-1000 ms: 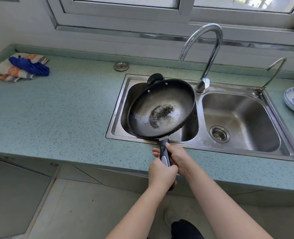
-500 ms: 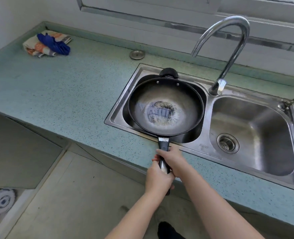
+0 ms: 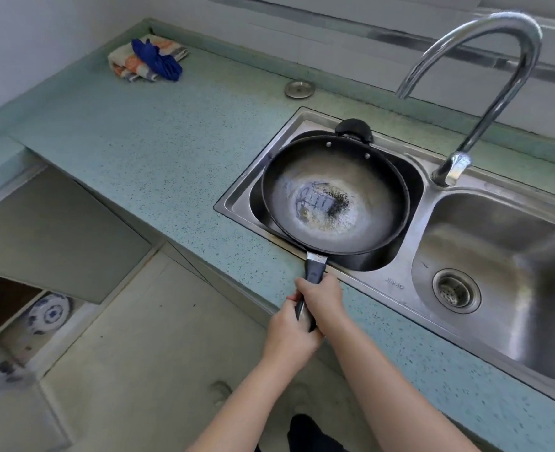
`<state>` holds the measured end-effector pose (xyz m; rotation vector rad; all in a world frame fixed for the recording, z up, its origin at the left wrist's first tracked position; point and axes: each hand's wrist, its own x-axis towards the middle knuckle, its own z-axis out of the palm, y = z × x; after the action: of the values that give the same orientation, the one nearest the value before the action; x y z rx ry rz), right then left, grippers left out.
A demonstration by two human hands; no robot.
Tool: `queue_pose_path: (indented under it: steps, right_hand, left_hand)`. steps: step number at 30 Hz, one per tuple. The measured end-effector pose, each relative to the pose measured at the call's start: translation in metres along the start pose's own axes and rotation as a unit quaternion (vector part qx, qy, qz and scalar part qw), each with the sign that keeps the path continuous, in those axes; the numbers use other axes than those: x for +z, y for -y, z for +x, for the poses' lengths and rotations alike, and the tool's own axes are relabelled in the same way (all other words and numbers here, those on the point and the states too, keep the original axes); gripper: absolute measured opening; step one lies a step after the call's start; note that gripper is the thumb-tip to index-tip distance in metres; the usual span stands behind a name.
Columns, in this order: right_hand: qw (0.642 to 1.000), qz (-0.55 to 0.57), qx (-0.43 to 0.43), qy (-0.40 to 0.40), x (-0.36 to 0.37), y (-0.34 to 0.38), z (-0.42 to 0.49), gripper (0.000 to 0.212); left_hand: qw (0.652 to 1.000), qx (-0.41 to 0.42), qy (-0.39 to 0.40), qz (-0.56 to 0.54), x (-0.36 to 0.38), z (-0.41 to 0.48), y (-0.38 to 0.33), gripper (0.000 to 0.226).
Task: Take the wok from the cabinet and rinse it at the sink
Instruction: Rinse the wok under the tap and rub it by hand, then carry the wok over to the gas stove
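A black wok (image 3: 334, 197) with a worn, shiny centre lies level over the left basin of the steel double sink (image 3: 396, 282). Its long handle points back at me over the counter's front edge. My left hand (image 3: 290, 337) grips the end of the handle, and my right hand (image 3: 321, 296) grips it just ahead, closer to the pan. The curved chrome faucet (image 3: 497, 73) stands behind the divider with its spout above the wok's far right. No water runs from it.
A green speckled counter (image 3: 171, 151) surrounds the sink. Folded cloths (image 3: 149, 58) lie at its far left corner, a metal drain plug (image 3: 299, 89) behind the sink. Lower left, a cabinet door (image 3: 51, 236) stands open, with a blue-and-white plate (image 3: 46, 313) inside.
The wok has tipped from tilted to level over the left basin. My view has swung left and down, bringing the open cabinet into sight. Both hands stay on the handle.
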<state>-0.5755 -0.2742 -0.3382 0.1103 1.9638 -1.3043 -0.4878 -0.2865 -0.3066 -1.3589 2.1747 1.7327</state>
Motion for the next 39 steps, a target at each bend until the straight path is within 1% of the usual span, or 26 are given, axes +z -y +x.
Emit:
queue_pose_path:
  steps: [5,10,13,18,22,25,30,34,37,39]
  right_hand:
    - [1.000,0.003,-0.022,0.008,-0.004,0.000,-0.002,0.015]
    - [0.999,-0.008,-0.049,0.008,-0.011,0.000,-0.011,0.010]
    - [0.998,-0.029,-0.064,0.009,-0.011,0.005,-0.017,0.015]
    - [0.994,-0.075,-0.075,-0.001,-0.002,0.010,-0.024,0.015]
    - [0.992,-0.085,-0.096,0.002,0.015,0.021,-0.032,0.019]
    - [0.988,-0.100,-0.114,0.019,0.033,0.026,-0.042,0.023]
    - [0.977,-0.158,-0.140,0.041,0.079,0.039,-0.062,0.026]
    - [0.967,-0.188,-0.154,0.078,0.128,0.048,-0.080,0.030]
    - [0.958,-0.207,-0.167,0.107,0.170,0.053,-0.095,0.032]
    - [0.950,-0.223,-0.180,0.123,0.199,0.056,-0.106,0.032]
  left_hand:
    - [1.000,0.002,-0.025,-0.018,0.004,-0.006,0.000,0.055]
    - [0.998,0.015,-0.047,-0.029,0.009,-0.012,-0.001,0.050]
    - [0.997,0.017,-0.053,-0.047,0.008,-0.016,0.000,0.050]
    - [0.995,0.030,-0.063,-0.071,-0.002,-0.022,0.003,0.053]
    - [0.992,0.047,-0.083,-0.082,-0.021,-0.027,0.004,0.049]
    - [0.988,0.054,-0.099,-0.106,-0.040,-0.034,0.009,0.048]
    - [0.980,0.044,-0.133,-0.140,-0.080,-0.043,0.026,0.048]
    - [0.974,0.028,-0.162,-0.158,-0.122,-0.046,0.043,0.052]
    - [0.967,0.015,-0.186,-0.171,-0.157,-0.049,0.060,0.061]
    - [0.962,0.006,-0.202,-0.186,-0.181,-0.051,0.072,0.060]
